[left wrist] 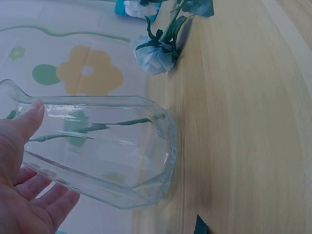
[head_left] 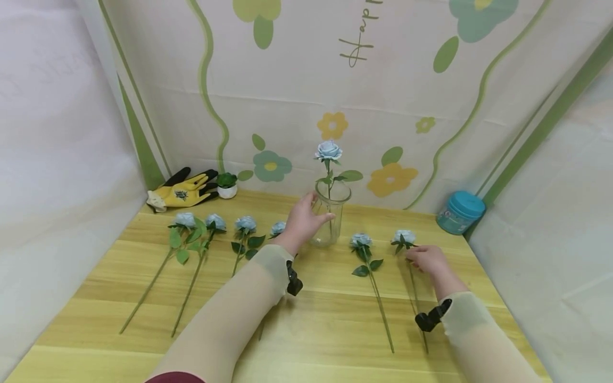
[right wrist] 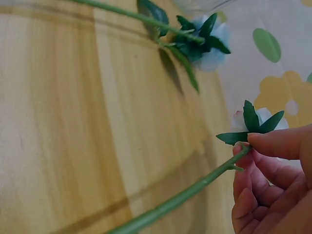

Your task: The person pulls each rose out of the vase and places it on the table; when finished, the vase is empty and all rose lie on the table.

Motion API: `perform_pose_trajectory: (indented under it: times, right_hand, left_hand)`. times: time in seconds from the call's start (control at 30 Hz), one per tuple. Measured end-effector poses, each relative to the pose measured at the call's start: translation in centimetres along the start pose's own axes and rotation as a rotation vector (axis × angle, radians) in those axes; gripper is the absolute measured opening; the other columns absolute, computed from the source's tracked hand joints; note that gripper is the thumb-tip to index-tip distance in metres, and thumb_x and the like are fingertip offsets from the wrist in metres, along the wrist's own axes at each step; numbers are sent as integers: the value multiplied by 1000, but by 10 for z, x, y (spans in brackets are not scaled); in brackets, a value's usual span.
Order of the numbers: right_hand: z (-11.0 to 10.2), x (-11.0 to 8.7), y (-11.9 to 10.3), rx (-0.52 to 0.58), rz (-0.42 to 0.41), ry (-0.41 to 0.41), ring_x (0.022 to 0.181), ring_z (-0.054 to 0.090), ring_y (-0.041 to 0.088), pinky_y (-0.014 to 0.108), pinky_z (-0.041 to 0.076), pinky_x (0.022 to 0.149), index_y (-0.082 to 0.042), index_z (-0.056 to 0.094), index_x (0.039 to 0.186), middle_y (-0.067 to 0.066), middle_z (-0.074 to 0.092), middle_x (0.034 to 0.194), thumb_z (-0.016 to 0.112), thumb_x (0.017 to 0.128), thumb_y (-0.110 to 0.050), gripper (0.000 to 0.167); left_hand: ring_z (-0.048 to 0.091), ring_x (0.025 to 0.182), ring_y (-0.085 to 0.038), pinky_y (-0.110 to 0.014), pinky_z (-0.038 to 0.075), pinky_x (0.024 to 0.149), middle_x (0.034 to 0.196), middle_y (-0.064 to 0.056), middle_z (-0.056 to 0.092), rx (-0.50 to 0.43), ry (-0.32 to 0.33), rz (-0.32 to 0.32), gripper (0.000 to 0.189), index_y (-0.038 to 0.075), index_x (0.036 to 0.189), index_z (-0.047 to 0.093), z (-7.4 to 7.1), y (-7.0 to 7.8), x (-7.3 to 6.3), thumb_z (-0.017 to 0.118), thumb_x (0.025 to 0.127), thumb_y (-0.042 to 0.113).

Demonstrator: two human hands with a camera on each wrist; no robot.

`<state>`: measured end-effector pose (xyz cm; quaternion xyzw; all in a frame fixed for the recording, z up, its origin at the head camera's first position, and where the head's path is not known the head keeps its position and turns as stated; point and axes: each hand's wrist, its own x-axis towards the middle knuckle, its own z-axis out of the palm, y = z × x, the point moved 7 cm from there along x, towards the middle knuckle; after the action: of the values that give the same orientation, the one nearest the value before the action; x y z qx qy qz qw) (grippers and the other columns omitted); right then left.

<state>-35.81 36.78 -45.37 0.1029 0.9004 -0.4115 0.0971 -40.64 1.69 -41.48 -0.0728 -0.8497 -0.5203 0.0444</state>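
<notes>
A clear glass vase (head_left: pixel 341 213) stands near the back of the table, a single light blue rose (head_left: pixel 328 151) upright in it. My left hand (head_left: pixel 303 219) holds the vase from its left side; in the left wrist view, thumb (left wrist: pixel 32 119) and fingers lie along opposite sides of the glass. At the right, my right hand (head_left: pixel 429 261) pinches the stem of another light blue rose (head_left: pixel 404 237) just under its bloom. That stem (right wrist: pixel 180 199) slants down over the table in the right wrist view. One more rose (head_left: pixel 361 240) lies between the vase and my right hand.
Several blue roses (head_left: pixel 184 219) lie in a row at the left, one partly behind my left arm. Yellow and black gloves (head_left: pixel 182 192) and a small potted plant (head_left: pixel 227 186) sit at the back left. A teal tub (head_left: pixel 461 213) stands back right, by the fabric wall.
</notes>
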Motion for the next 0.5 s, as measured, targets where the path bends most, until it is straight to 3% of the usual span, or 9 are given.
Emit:
perform_pose_trajectory:
  times: [0.23,0.33,0.5]
  right_hand:
    - [8,10,12,27,27,25,76,55,24,36,47,67,8,70,100,8,62,75,68,92,-15,25]
    - [9,12,14,13,13,33,75,56,22,34,48,65,8,71,97,7,64,78,68,92,-15,24]
    - [10,11,15,5,19,37,80,59,25,35,50,70,12,68,105,13,66,90,68,92,-16,31]
  left_hand:
    - [43,134,-28,-45,41,105,147,-7,47,-6,4,-2,77,11,146,42,0,0,0,78,85,41]
    - [43,134,-28,-45,41,105,147,-7,46,-5,4,-1,78,11,147,42,0,-1,1,78,85,42]
    - [43,134,-27,-44,40,106,148,-6,46,3,4,-4,78,12,148,41,1,-1,1,77,86,42]
